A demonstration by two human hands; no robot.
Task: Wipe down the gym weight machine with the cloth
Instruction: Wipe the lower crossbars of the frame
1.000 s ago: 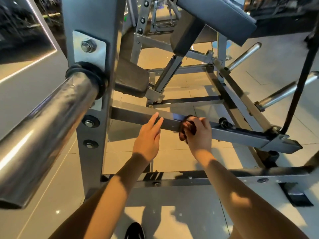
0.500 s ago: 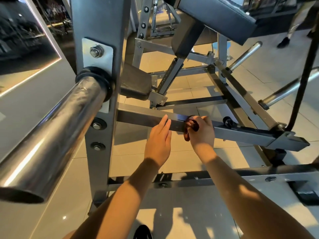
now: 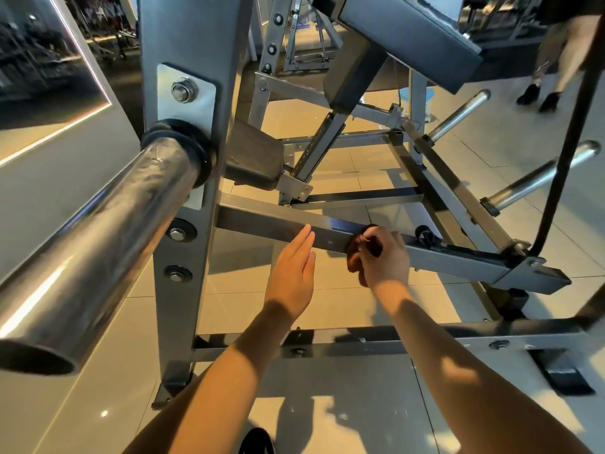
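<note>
A grey steel weight machine fills the view; its slanted square crossbar [image 3: 262, 221] runs from the upright post [image 3: 186, 191] down to the right. My right hand [image 3: 384, 260] grips a dark crumpled cloth [image 3: 358, 249] and holds it against the crossbar's near face. Just left of it, my left hand [image 3: 291, 273] lies flat with straight fingers, its fingertips touching the bar. Most of the cloth is hidden inside the right hand.
A thick chrome weight horn [image 3: 98, 244] juts toward me at the left. Two more chrome pegs [image 3: 537, 178] stick out at right, by a black hanging cable [image 3: 563, 152]. A padded seat [image 3: 409, 34] hangs above. Another person's legs [image 3: 553, 54] stand at the far right on the tiled floor.
The view has shifted so the machine sits further right in frame. Both hands stay on the crossbar, the right one with the cloth having slid slightly along it. A person's legs came into view.
</note>
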